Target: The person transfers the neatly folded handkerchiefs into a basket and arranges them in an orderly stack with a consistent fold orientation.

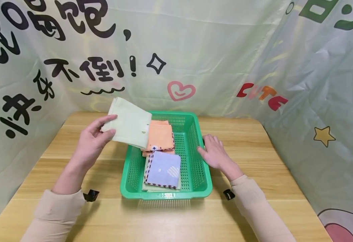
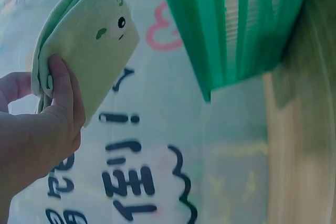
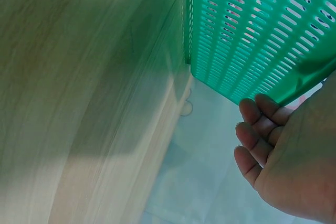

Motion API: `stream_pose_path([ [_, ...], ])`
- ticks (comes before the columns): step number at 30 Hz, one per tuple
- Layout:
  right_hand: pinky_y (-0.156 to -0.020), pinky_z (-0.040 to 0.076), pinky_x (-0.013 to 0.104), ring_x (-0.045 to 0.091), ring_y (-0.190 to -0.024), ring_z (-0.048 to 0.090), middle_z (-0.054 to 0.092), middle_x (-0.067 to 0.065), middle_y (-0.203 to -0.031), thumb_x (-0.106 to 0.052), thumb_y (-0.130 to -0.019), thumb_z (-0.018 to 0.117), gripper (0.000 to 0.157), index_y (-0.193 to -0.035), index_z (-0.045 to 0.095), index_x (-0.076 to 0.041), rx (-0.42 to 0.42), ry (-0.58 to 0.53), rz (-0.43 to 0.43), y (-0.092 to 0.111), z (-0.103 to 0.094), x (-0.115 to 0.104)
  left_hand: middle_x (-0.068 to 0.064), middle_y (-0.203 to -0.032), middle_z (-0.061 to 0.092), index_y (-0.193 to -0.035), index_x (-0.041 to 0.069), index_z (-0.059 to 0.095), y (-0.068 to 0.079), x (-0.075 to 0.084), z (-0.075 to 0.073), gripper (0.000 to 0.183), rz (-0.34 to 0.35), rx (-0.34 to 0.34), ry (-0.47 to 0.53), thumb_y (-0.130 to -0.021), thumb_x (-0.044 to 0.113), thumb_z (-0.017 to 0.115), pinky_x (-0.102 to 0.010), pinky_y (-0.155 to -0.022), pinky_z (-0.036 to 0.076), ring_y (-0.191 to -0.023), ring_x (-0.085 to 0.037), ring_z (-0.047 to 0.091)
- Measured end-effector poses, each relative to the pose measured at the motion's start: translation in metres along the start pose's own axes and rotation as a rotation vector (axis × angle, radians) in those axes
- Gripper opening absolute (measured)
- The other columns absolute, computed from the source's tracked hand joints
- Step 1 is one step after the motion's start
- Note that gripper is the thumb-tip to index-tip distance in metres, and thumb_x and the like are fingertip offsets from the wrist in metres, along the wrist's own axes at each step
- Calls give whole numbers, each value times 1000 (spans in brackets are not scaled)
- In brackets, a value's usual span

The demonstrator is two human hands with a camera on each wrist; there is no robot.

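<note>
My left hand point(image 1: 88, 143) pinches a folded pale green towel point(image 1: 129, 122) by its left edge. The towel is held up over the left rear part of a green plastic basket point(image 1: 205, 178). In the left wrist view, a small printed face and the stacked fold layers show on the towel point(image 2: 100, 40). Inside the basket lie a folded orange towel point(image 1: 161, 136) and, in front, a folded lavender towel point(image 1: 164, 169) atop pale green cloth. My right hand point(image 1: 217, 153) grips the basket's right rim, thumb over it; in the right wrist view its fingers point(image 3: 252, 142) are loosely curled outside.
The basket stands on a wooden table point(image 1: 243, 208). A pale printed curtain point(image 1: 224, 50) hangs behind the table and along both sides. The basket's right part shows its bare perforated floor.
</note>
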State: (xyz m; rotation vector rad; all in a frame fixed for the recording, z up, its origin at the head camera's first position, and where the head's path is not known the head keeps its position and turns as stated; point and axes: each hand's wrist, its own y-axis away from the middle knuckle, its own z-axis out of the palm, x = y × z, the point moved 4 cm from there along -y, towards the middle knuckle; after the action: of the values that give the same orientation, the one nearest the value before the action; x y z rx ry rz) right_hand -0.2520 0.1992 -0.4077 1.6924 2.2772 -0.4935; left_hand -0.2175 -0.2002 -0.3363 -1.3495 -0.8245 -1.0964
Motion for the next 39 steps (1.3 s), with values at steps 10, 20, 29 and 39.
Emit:
stream_pose_path([
  [10,-93,36,50,34,-109,45,57,17,-125,-33,-100,51,51,-136,52,4,1,-1,8,0,-1,0,-10,-133,53,-141,4,61,1,-16,43,41,-89,-159,-11,-100,-1,63,-22,-87,57,-103,-13,63],
  [20,-92,36,49,33,-107,44,57,16,-123,-33,-100,52,49,-134,53,3,4,-4,7,-1,-1,2,-12,-119,65,-137,11,64,-5,-34,64,38,-184,-503,-246,-99,7,66,-30,-73,56,-78,-22,63],
  [29,-90,36,48,33,-105,44,57,15,-122,-33,-100,52,47,-132,53,2,8,-2,5,-1,1,4,5,-66,37,-134,14,67,-18,-45,82,34,-127,-921,-339,-101,8,64,-25,-57,33,-53,-14,28],
  [39,-91,36,48,33,-105,43,56,14,-120,-33,-100,52,45,-129,53,1,-2,-5,10,0,1,2,6,-63,39,-132,3,64,-23,-56,91,34,-160,-1058,-221,-98,2,60,-23,-59,37,-49,-16,25],
])
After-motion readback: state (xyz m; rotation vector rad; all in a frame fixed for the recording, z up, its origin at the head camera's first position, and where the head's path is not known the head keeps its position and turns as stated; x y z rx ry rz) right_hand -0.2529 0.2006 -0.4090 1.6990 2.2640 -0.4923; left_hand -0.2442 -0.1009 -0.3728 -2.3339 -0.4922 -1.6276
